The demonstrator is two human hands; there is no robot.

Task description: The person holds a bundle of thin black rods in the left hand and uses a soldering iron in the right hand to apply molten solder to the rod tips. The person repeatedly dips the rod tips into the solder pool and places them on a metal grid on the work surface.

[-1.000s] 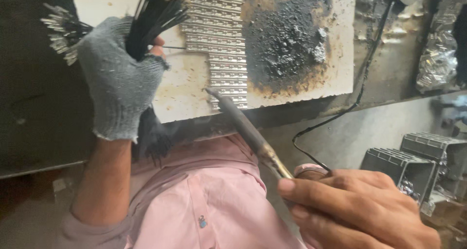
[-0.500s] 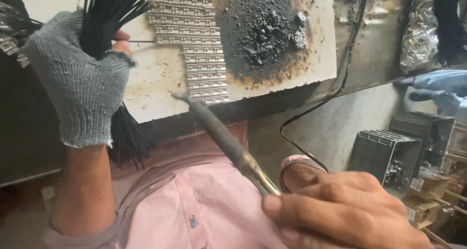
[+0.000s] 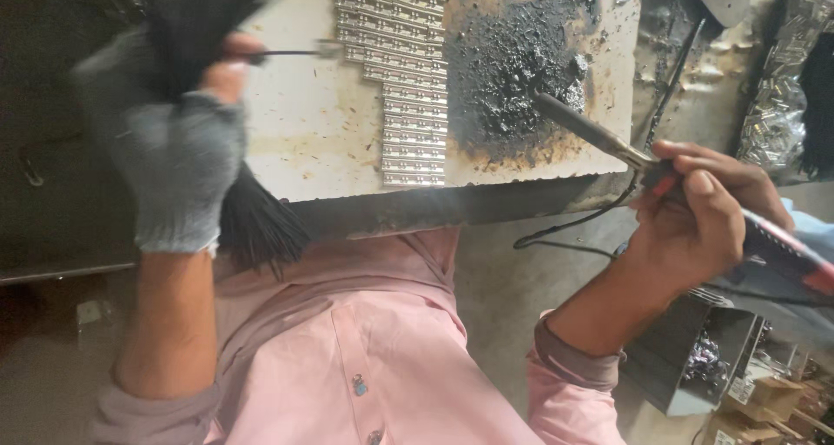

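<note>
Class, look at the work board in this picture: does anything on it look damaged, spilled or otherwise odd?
Yes. The right part of the pale board is scorched black, with gritty dark residue heaped there and brown burn marks around it. The soldering iron in the right hand points at that patch. The metal strips beside it lie in neat rows.

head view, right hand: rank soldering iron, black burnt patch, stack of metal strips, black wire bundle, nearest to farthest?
From the right hand:
1. soldering iron, gripped in it.
2. black burnt patch, at the iron's tip.
3. stack of metal strips, board centre.
4. black wire bundle, far side, in the gloved left hand.
</note>
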